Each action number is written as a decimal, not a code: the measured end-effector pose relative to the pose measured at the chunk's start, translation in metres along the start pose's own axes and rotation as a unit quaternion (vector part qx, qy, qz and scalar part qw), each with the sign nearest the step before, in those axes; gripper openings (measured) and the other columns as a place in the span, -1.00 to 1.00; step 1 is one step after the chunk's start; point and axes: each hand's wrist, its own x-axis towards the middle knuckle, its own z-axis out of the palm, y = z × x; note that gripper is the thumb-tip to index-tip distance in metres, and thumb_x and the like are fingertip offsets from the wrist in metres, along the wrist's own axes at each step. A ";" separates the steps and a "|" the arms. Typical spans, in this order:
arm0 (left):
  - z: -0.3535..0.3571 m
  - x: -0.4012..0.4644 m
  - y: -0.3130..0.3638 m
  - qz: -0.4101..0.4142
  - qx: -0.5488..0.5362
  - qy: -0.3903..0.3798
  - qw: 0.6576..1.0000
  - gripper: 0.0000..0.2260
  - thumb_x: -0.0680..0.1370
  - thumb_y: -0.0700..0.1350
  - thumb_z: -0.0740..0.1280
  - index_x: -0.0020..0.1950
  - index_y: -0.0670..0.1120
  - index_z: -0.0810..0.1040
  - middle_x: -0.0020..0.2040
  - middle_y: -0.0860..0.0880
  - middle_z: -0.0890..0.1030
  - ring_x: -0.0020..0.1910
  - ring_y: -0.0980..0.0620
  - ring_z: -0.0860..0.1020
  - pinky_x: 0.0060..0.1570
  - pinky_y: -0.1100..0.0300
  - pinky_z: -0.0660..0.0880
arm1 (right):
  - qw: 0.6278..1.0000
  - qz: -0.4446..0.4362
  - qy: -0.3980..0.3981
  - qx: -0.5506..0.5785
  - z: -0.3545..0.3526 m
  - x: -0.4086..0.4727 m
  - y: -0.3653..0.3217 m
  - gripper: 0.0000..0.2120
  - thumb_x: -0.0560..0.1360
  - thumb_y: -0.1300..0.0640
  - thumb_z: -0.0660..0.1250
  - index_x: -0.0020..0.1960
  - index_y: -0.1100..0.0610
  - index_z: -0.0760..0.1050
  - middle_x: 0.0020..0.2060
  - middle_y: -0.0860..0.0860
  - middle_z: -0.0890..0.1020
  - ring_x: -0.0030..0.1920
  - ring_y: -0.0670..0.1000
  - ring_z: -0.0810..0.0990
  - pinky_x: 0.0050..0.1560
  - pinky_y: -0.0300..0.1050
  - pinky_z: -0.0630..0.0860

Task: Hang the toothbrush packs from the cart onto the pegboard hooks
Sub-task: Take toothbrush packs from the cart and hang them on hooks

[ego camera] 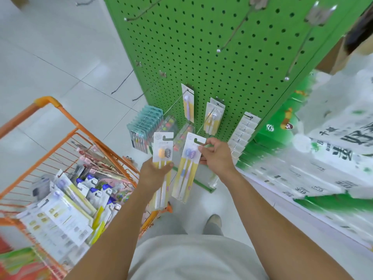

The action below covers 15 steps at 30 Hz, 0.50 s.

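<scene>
Pale floor tiles are running under a green perforated metal pegboard [232, 63] that is standing upright ahead. Just in front of its lower rows, the yellow-and-white carded pack with two purple-headed toothbrushes [188, 168] is being pinched near its top by the right hand [217, 157], thumb and fingertips closing on the card just below the hook-shaped hang slot. The left hand [155, 171] is gripping a second yellow-and-white carded pack with orange and grey brush heads [162, 158] around its middle, holding it upright just beside the first.

Doing this step well probably means tilting the purple pack so its slot is facing the free tip of the thin wire hook [207, 120] that is already carrying similar yellow packs [212, 118], then sliding it back along the wire. Fingers should be staying clear of the slot itself, and the left pack should be waiting low, out of the way.

Further left, the orange wire shopping cart [66, 126] is holding many more packs [66, 203], and stacked printed bags [333, 150] are lying to the right.
</scene>
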 end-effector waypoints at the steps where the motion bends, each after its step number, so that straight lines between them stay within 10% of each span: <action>1: -0.003 0.002 0.002 0.003 0.008 -0.002 1.000 -0.88 0.49 -0.07 0.49 -0.11 -0.07 0.60 -0.39 0.09 0.54 -0.41 0.13 0.48 -0.45 0.33 0.36 | 1.000 0.002 0.001 -0.004 0.002 0.003 -0.001 -0.93 0.58 0.28 0.35 -0.07 0.26 0.51 -0.29 0.18 0.70 -0.30 0.10 0.69 -0.18 0.04 0.69; 15: -0.019 0.029 0.005 0.079 0.026 -0.105 0.991 -0.87 0.56 -0.03 0.41 0.06 -0.04 0.63 -0.17 0.07 0.64 -0.19 0.12 0.56 -0.20 0.28 0.45 | 0.981 0.031 0.136 -0.138 0.017 0.040 0.000 -0.74 0.55 0.18 0.38 -0.31 0.14 0.47 -0.29 0.22 0.66 -0.24 0.25 0.69 -0.18 0.26 0.64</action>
